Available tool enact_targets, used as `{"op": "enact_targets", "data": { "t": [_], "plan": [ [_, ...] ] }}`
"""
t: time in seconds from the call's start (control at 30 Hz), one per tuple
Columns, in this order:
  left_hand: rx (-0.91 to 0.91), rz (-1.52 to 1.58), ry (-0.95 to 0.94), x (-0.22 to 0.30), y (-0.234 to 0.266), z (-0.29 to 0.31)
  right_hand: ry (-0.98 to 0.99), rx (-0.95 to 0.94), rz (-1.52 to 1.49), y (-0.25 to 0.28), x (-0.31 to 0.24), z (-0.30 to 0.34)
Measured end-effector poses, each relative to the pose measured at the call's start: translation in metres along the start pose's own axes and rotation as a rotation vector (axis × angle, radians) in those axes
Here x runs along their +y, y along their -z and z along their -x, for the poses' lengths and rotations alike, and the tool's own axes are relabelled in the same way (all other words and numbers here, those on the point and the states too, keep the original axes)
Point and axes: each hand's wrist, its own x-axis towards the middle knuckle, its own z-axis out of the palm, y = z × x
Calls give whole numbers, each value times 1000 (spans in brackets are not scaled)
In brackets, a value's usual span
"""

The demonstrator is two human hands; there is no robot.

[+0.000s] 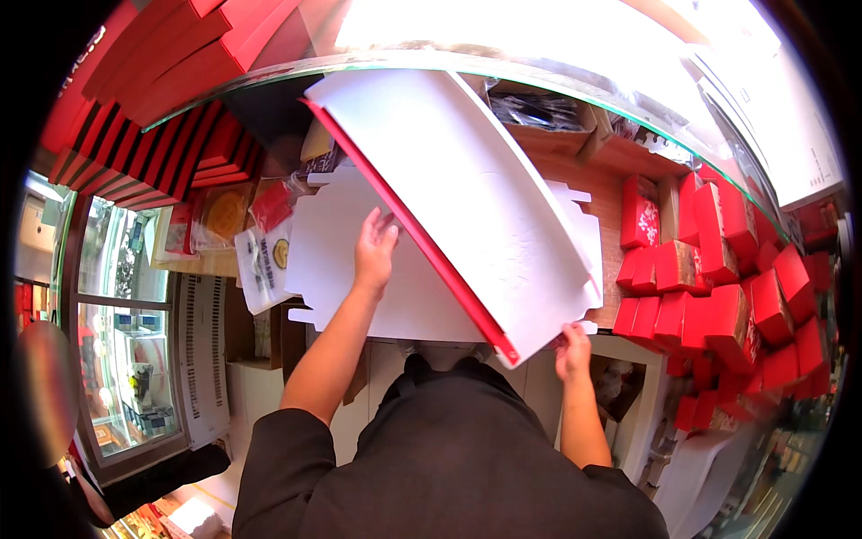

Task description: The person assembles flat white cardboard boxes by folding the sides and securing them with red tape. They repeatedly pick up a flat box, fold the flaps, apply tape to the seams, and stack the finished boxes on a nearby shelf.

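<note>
A partly folded cardboard box (449, 198), white inside and red outside, lies tilted across the middle with its long side walls raised. Beneath it a flat white cardboard blank (337, 269) with cut tabs rests on the table. My right hand (572, 352) has its fingers closed at the near right corner of the folded box. At the box's red left edge, my left hand (374, 251) is above the flat blank, fingers apart; whether its fingertips touch the box I cannot tell.
A glass shelf edge (431, 61) crosses above the table's far side. Small red boxes (709, 296) are heaped at the right. Red boxes (144, 148) stack up at the far left, near plastic packets (220, 216). An open carton (539, 121) of packets stands behind.
</note>
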Motion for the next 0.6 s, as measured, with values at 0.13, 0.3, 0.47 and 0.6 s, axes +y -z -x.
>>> {"op": "enact_targets", "data": {
  "t": [0.13,0.3,0.47,0.6],
  "plan": [
    [46,-273,-157,-15,11,-1,-259,-107,148,-33,26,39],
    [-414,-703,-774,6,-22,97,-392,-181,164,-57,43,62],
    [-682,-1031,-680,-34,-32,175,-529,-428,285,-67,47,61],
    [-561,-1371,-535,-64,-23,190,-514,-694,752,-66,43,55]
  ]
}}
